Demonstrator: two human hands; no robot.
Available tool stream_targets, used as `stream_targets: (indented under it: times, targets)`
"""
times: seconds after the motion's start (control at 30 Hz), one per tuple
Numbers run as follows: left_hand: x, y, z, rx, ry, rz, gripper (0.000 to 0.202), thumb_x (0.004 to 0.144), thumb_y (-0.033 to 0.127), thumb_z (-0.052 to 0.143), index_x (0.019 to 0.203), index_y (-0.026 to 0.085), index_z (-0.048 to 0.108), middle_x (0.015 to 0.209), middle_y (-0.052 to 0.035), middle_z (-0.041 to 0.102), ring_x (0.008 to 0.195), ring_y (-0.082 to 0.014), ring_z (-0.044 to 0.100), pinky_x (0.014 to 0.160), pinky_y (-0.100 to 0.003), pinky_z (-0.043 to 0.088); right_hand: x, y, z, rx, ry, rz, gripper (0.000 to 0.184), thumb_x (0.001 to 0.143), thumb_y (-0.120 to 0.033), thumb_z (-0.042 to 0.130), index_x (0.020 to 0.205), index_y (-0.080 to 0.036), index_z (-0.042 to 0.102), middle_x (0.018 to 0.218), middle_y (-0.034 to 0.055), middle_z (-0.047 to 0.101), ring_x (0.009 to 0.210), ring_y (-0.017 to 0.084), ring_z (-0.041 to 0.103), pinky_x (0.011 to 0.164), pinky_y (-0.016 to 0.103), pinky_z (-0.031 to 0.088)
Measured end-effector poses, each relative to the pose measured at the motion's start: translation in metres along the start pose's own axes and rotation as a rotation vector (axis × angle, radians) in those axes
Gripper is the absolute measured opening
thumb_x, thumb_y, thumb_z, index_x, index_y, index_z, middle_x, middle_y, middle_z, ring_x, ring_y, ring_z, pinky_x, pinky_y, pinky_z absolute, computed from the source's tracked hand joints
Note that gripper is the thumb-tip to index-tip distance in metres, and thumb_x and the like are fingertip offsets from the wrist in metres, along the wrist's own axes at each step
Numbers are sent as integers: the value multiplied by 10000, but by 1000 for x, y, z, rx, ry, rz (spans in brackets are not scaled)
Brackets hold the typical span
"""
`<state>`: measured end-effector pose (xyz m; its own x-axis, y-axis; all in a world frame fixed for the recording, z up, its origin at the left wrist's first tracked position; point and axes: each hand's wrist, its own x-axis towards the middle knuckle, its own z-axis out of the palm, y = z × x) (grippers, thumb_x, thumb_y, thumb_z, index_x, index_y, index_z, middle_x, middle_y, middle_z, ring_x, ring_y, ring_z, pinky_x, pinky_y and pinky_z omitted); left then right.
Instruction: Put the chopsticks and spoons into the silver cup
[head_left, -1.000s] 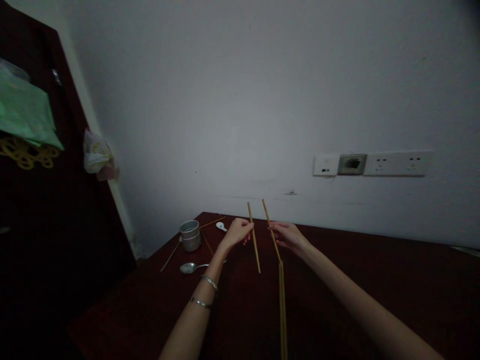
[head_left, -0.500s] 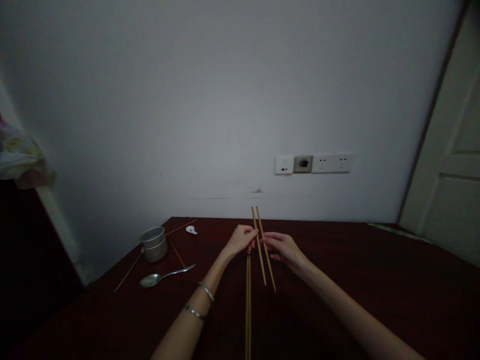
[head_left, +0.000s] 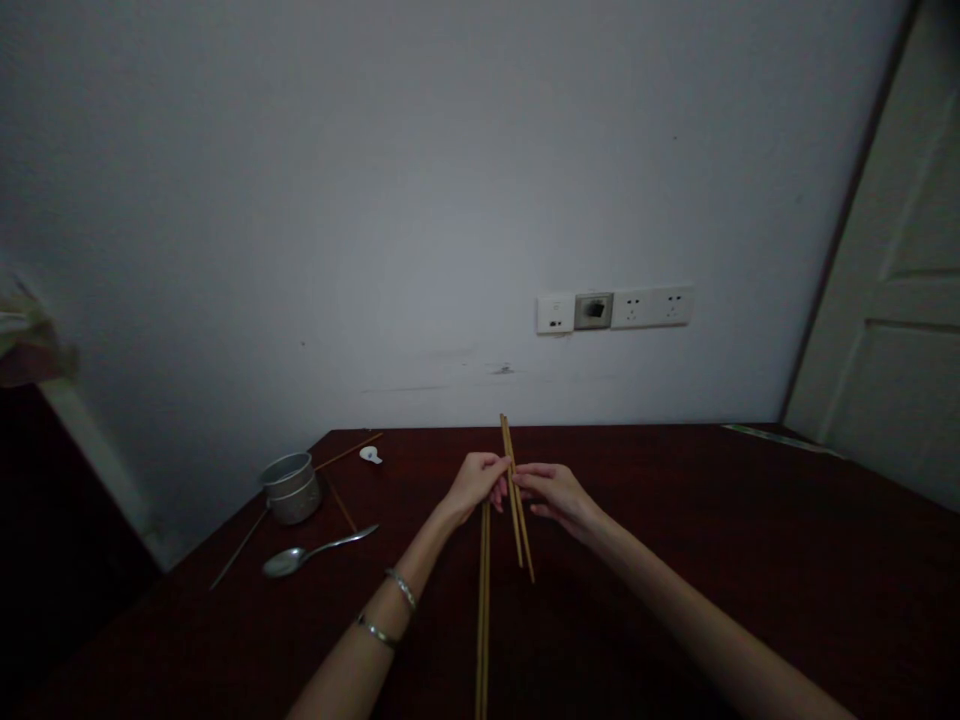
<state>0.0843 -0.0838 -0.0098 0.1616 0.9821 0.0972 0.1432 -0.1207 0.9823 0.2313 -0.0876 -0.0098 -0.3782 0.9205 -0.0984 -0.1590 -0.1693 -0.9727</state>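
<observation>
Both hands meet above the dark wooden table (head_left: 712,560). My left hand (head_left: 474,483) and my right hand (head_left: 553,492) are closed, pinching a pair of wooden chopsticks (head_left: 516,500) held side by side, tips up and lower ends tilted toward me. A second pair of chopsticks (head_left: 483,610) lies flat on the table below the hands, pointing toward me. Two bracelets sit on my left wrist.
At the left stand stacked metal cups (head_left: 288,486), a metal spoon (head_left: 315,553), a small white spoon (head_left: 369,455) and loose chopsticks (head_left: 343,453). A wall with sockets (head_left: 615,309) rises behind the table. A door (head_left: 892,380) is at the right.
The two chopsticks, held apart one in each hand a second ago, have come together into a pair between both hands. The view has swung right, showing the door.
</observation>
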Motion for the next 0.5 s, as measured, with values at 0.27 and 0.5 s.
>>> stream_targets:
  times: [0.27, 0.5]
  targets:
    - [-2, -1, 5, -79, -10, -41, 399, 674, 503, 564, 634, 109, 517, 487, 15, 509, 370, -56, 459, 387, -223, 467, -2, -1, -3, -46, 56, 7, 185, 641, -238, 655, 802, -149, 639, 700, 36, 650, 559, 71, 572, 425, 129, 405]
    - [-2, -5, 3, -112, -33, -102, 374, 663, 464, 601, 637, 93, 558, 491, 7, 519, 396, -50, 465, 431, -214, 475, 1, 2, -6, -158, 67, -7, 194, 643, -250, 650, 799, -136, 663, 754, 75, 672, 577, 91, 594, 376, 112, 381]
